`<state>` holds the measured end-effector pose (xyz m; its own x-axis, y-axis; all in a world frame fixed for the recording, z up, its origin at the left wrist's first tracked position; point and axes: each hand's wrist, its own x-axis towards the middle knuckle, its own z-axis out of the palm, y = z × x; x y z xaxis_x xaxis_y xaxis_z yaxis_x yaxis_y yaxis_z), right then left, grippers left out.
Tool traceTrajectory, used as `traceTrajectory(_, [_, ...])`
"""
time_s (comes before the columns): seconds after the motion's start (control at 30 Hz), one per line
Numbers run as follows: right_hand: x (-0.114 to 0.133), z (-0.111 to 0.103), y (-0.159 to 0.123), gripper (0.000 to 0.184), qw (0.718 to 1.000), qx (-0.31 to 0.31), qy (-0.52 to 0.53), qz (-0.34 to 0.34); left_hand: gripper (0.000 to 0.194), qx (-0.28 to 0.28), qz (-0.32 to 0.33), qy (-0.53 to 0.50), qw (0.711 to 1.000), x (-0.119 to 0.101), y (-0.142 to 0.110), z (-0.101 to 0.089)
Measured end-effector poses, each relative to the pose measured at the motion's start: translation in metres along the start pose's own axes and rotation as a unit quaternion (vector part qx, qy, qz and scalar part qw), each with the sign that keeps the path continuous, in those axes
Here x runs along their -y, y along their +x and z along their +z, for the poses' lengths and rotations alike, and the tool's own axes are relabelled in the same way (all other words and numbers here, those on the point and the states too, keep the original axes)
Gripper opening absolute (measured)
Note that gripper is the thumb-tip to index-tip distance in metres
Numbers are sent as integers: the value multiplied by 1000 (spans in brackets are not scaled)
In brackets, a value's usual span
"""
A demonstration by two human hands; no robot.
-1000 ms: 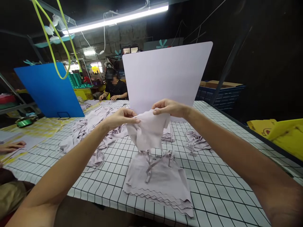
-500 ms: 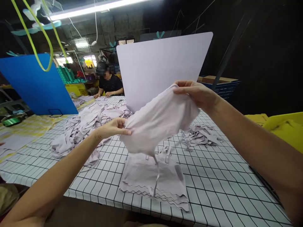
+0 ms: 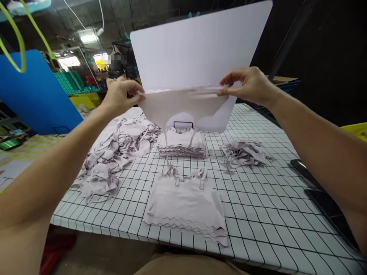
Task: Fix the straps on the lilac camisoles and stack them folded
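Note:
A pale lilac camisole top (image 3: 183,102) with a wavy hem hangs upside down in the air, its thin straps dangling. My left hand (image 3: 122,95) pinches one end of the hem, and my right hand (image 3: 248,87) grips the other end, so the edge is stretched nearly level. Below lies a small stack of like tops (image 3: 186,208) near the table's front edge, straps pointing away from me. Farther back, a thicker neat stack (image 3: 182,143) rests at the foot of a white upright board (image 3: 197,49).
On the grid-patterned table (image 3: 252,214), a loose heap of lilac garments (image 3: 123,143) spreads at left and a smaller heap (image 3: 246,153) lies at right. A black flat object (image 3: 327,210) sits at the right edge. A blue board (image 3: 37,95) stands left; a person (image 3: 117,69) is partly hidden behind.
Both hands have risen and spread the top out, hem level, with straps hanging below. My view has shifted, and the thicker stack behind now shows.

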<state>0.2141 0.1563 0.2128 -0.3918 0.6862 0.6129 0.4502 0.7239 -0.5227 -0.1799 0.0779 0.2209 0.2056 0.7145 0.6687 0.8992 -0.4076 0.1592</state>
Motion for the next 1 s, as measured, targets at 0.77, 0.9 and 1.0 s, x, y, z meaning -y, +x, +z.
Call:
traceTrajectory(0.77, [-15, 114, -285, 13, 995, 81, -7, 57, 17, 136, -97, -168, 972, -53, -293, 107])
traceTrajectory(0.9, [12, 106, -312, 18, 997, 77, -23, 7, 18, 125, -62, -182, 973, -60, -311, 90])
traceTrajectory(1.0, [21, 112, -340, 22, 988, 137, -64, -17, 21, 154, -41, -182, 970, -62, -332, 89])
